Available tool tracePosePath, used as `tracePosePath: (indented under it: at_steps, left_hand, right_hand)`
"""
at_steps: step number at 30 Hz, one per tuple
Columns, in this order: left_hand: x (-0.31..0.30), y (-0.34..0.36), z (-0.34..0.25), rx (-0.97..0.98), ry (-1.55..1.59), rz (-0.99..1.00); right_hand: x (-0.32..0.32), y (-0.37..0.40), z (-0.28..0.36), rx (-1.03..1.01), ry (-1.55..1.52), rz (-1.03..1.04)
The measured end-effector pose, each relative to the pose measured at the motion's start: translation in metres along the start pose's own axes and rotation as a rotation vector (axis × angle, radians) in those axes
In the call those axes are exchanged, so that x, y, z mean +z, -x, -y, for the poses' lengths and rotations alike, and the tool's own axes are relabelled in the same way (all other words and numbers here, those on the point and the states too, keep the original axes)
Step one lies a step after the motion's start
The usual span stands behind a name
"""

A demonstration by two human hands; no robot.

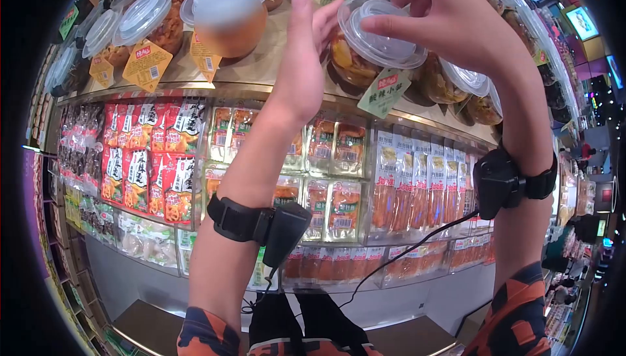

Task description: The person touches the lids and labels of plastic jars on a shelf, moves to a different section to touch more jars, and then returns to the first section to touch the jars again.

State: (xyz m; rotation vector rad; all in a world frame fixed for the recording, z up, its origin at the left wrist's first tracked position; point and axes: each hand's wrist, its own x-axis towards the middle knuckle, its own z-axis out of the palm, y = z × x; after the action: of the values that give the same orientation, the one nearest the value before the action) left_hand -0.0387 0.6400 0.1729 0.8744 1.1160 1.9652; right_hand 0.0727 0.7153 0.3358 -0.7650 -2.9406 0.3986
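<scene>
A clear round tub [355,62] of yellowish food stands on the top shelf under a transparent lid [385,40]. My right hand [450,17] reaches over it from the right, thumb on or just above the lid and fingers curled, partly hidden. On the tub's left side is my left hand [306,56], thumb up and fingers apart, some of them behind the palm; the fingertips are close to the lid's edge. A green label [385,92] hangs in front of the tub.
More lidded tubs with yellow labels [147,64] line the shelf at left, others [447,81] at right. Below hang red packets [150,183] and clear packs [417,190]. A black cable [407,250] runs between my wrist devices. Distant people are at far right.
</scene>
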Motion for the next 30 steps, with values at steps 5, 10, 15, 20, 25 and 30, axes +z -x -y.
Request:
tracePosePath:
  at_steps: [5,10,15,20,25,30]
  left_hand:
    - [0.0,0.027,-0.007,0.076,-0.035,-0.197]
    - [0.008,0.038,-0.012,0.098,-0.026,-0.175]
    - [0.005,0.036,-0.006,0.134,0.02,-0.157]
    - [0.023,0.068,-0.008,0.418,-0.182,-0.518]
    - [0.046,0.146,0.023,0.313,-0.004,-0.045]
    - [0.139,0.117,0.014,0.194,0.112,-0.188]
  right_hand:
    - [0.013,0.001,0.01,0.034,0.166,-0.112]
    - [0.016,-0.003,0.018,0.219,0.093,-0.115]
    - [0.035,-0.004,-0.002,0.071,0.13,-0.31]
    - [0.025,0.028,-0.013,-0.029,-0.064,-0.392]
    - [0.003,0.042,-0.096,-0.218,0.145,-0.251]
    - [0.005,0.052,-0.124,-0.437,0.168,-0.215]
